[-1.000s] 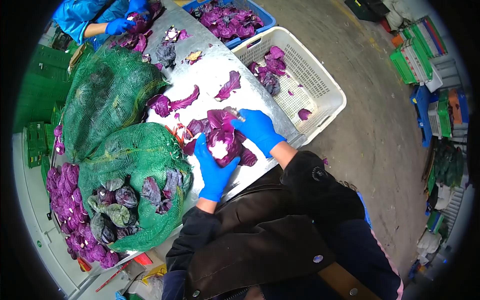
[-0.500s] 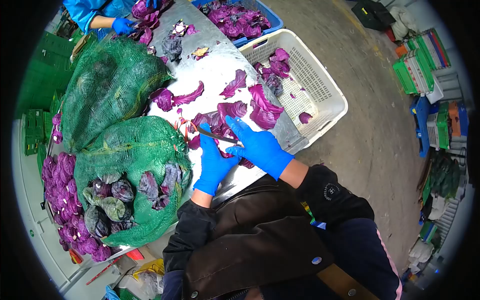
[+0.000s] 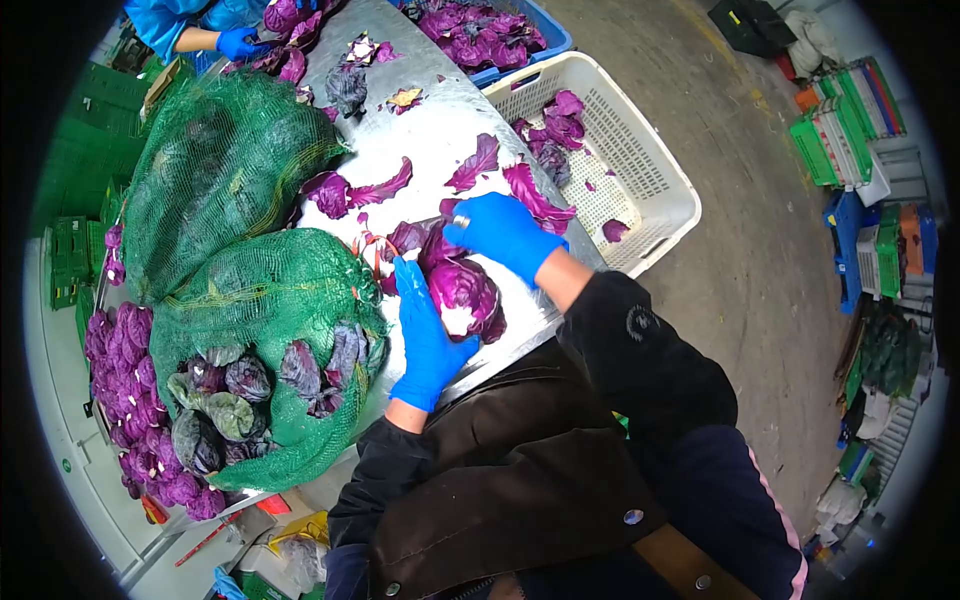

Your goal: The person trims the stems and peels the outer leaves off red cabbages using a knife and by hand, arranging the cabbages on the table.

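A purple cabbage with a pale cut base rests low on the metal table. My left hand, in a blue glove, is wrapped round its left side. Above the cabbage, my right hand, also gloved in blue, is closed on a knife, of which only a bit by the fingers shows; the blade is hidden. Loose purple leaves lie about both hands, one long leaf just beyond my right hand. Left of my left hand is a green net bag with dark cabbages in its opening.
A white crate with some leaves stands beyond the table's right edge, a blue crate behind it. Another net bag lies further back. Several peeled cabbages are at the left. A co-worker's gloved hand is at the top left.
A large leaf has come off onto the table at the right. The cabbage, hidden half a second ago, shows again in my left hand. My right hand has moved up, and the knife blade is out of sight.
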A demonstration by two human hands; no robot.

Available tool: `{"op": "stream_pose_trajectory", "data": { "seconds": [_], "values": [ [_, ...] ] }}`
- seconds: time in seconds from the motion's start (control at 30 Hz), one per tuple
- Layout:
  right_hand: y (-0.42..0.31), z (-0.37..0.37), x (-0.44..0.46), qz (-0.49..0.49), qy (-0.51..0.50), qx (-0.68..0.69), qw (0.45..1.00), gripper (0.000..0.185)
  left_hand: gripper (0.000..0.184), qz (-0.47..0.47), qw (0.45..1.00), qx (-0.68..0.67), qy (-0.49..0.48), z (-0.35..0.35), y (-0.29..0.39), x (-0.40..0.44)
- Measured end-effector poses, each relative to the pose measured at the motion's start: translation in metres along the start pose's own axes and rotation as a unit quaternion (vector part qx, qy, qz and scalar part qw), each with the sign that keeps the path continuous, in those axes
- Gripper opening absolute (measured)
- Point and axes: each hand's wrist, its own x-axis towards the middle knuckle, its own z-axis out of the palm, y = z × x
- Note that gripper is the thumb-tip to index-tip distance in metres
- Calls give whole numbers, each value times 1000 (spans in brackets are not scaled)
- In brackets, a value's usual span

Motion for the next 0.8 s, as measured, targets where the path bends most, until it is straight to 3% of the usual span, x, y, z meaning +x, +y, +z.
{"op": "stream_pose_trajectory", "data": {
  "seconds": [0.07,0.1,0.2,0.27,0.3,0.33,0.4,0.5,0.6,0.67,0.73,0.8],
  "values": [
    [37,11,6,95,12,8,995,34,128,4,1000,-8,16,-2,-1,-8],
    [57,16,2,88,43,-16,995,36,122,-10,999,-29,26,-3,-2,-13],
    [49,3,-21,203,-26,-127,971,42,117,-39,996,-75,13,-5,-19,-28],
    [18,2,-45,116,112,-82,984,54,122,-57,996,-69,25,-1,-25,-33],
    [2,2,-53,62,109,-23,992,65,122,-90,988,-120,21,-1,-26,-33],
    [-18,-7,-58,41,15,-36,998,62,122,-122,978,-170,15,-2,-27,-33],
    [-17,10,-60,-28,-58,76,995,57,119,-125,967,-222,7,-12,-26,-28],
    [-15,0,-45,-32,-110,29,993,52,115,-115,952,-261,-116,-30,-37,-13],
    [-8,-4,-33,-88,-113,2,990,43,123,-87,953,-254,-142,-26,-53,-5],
    [-19,-17,-27,-102,-217,-69,968,35,124,-110,942,-286,-139,-26,-45,5],
    [-16,-16,-27,-102,-213,-56,970,29,125,-133,930,-315,-133,-30,-39,8],
    [10,0,-29,-81,-90,94,988,31,123,-183,924,-321,-93,-31,-34,11]
  ]
}}
